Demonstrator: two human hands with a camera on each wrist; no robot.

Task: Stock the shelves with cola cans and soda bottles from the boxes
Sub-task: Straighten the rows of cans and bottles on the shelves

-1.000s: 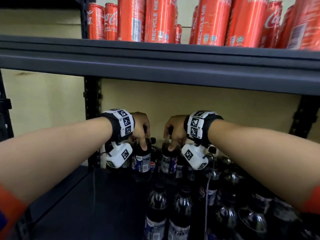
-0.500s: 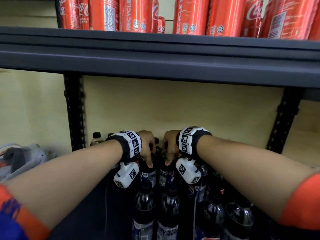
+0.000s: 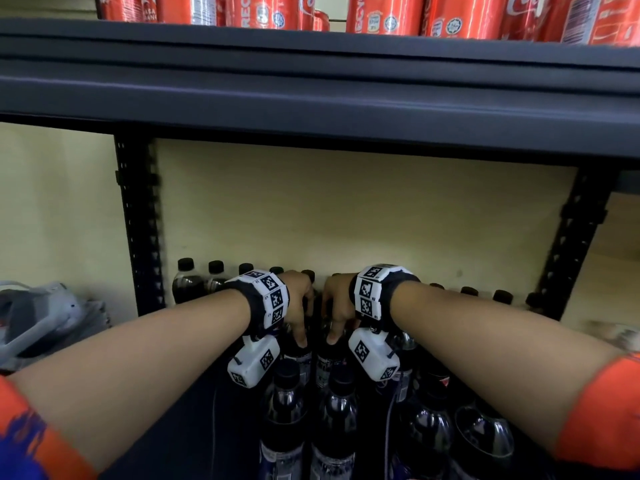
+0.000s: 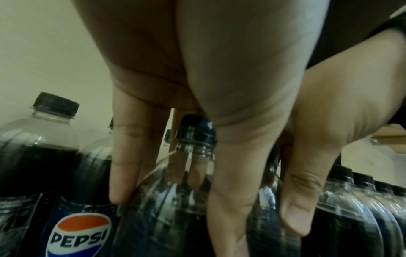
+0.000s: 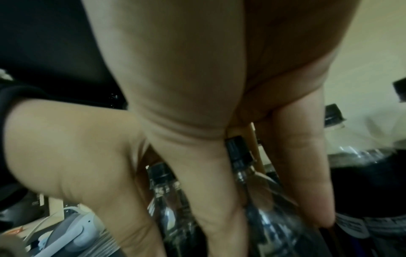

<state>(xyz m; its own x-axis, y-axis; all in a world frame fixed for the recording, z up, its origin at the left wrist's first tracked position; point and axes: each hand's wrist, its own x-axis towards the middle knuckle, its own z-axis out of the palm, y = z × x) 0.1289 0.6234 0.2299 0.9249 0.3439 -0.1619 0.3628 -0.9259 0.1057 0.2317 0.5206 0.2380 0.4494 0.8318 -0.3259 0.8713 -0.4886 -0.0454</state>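
Two dark Pepsi soda bottles stand side by side on the lower shelf. My left hand (image 3: 300, 313) grips the left bottle (image 3: 298, 356) from above, fingers down around its neck and shoulder. In the left wrist view the fingers (image 4: 123, 170) straddle the black cap (image 4: 195, 132). My right hand (image 3: 336, 315) holds the right bottle (image 3: 328, 363) the same way. Its fingers (image 5: 307, 182) are wrapped around the neck below the cap (image 5: 236, 149). Both bottles sit just in front of the back row of bottles (image 3: 187, 282).
Red cola cans (image 3: 384, 12) fill the upper shelf (image 3: 311, 84) overhead. More bottles (image 3: 287, 403) stand in front of my hands and to the right (image 3: 478, 434). Black uprights (image 3: 138, 220) frame the bay. A grey and white object (image 3: 41, 317) lies at the left.
Both hands have carried their bottles deeper into the lower shelf, toward the back row. My view has dropped and moved closer under the upper shelf.
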